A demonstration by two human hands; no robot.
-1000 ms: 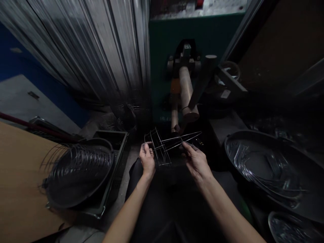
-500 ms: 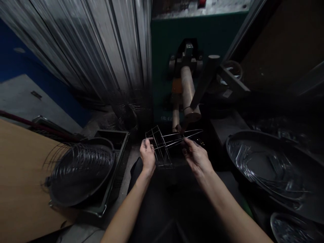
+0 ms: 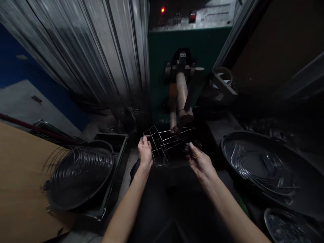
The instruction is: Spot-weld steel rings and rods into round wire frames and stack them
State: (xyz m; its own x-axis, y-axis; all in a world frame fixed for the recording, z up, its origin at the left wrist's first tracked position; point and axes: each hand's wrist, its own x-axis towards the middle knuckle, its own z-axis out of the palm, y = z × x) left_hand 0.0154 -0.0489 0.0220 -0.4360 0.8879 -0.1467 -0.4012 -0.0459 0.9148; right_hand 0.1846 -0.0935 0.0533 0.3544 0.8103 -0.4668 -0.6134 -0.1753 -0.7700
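Observation:
My left hand [image 3: 145, 152] is closed on the left edge of a wire frame [image 3: 158, 143], a small grid with several thin curved wires reaching to the right. The frame hangs just below the tips of the machine's two metal arms [image 3: 182, 92]. To the right of the wire ends is my right hand [image 3: 198, 158], its fingers pinched together and apart from the wires; whether something small is between them I cannot make out.
On the left, a black pan [image 3: 76, 189] of curved wires sits on a green crate [image 3: 101, 211]. A large black tray [image 3: 255, 182] with wires lies at the right, a smaller bowl [image 3: 268, 224] below it. The green machine [image 3: 162, 50] stands ahead.
My right hand has come off the wires and moved slightly right and down. The view has tilted up, showing a red light on the machine. My left hand still grips the frame.

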